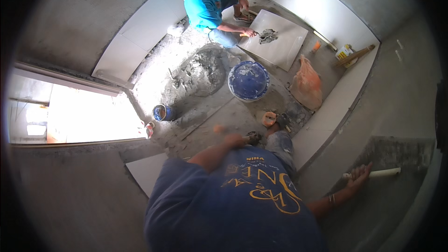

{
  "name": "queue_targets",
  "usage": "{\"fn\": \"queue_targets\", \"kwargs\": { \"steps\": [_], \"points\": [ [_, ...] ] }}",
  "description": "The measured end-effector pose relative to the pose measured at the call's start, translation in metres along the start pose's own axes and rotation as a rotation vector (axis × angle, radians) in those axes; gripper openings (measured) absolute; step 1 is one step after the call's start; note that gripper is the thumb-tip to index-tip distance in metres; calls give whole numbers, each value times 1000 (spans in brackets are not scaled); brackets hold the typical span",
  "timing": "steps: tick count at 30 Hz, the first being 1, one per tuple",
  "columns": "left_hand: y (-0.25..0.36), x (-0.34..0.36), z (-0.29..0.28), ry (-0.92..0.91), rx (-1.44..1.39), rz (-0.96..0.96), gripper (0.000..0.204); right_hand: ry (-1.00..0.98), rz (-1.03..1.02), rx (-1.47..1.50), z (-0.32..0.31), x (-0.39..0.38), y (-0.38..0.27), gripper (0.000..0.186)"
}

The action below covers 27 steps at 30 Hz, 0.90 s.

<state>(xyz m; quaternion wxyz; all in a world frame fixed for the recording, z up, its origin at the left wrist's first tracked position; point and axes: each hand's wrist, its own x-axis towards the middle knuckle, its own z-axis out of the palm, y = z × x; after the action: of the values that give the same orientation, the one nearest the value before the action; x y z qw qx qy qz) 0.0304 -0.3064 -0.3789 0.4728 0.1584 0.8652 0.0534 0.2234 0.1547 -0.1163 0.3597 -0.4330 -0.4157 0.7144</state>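
My right hand [359,174] is closed around the end of a long, narrow white tool [385,172], held against the grey wall at the right. A darker, damp-looking patch [403,151] covers the wall around it. Whether the tool is a brush or a roller does not show. In front of my chest my left hand [234,141] is blurred, beside a small dark object [253,137]. Its fingers are too unclear to read. Near my foot lies a round orange item [269,119].
A blue bucket [248,81] stands mid-floor beside a grey mortar heap [200,72]. A smaller blue pail [163,112] is left. Ahead, a person in turquoise [204,9] crouches, working mortar on a large tile [284,49]. A plastic bag [307,84] and wooden sticks [357,56] lie right.
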Motion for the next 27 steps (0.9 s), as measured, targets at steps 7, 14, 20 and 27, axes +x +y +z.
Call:
{"fn": "queue_targets", "kwargs": {
  "steps": [7, 14, 20, 27],
  "points": [
    [23, -36, -28, -91, 132, 96, 40, 21, 2, -6, 24, -24, -20, 44],
    [36, -57, -53, -23, 161, 136, 41, -222, 105, 331, -3, -6, -4, 37],
    [12, -10, -29, 93, 219, 211, 50, -114, 14, 174, 28, -5, 9, 32],
    [-15, 34, -20, 26, 84, 36, 53, -12, -224, 327, 43, -9, 21, 44]
  ]
}}
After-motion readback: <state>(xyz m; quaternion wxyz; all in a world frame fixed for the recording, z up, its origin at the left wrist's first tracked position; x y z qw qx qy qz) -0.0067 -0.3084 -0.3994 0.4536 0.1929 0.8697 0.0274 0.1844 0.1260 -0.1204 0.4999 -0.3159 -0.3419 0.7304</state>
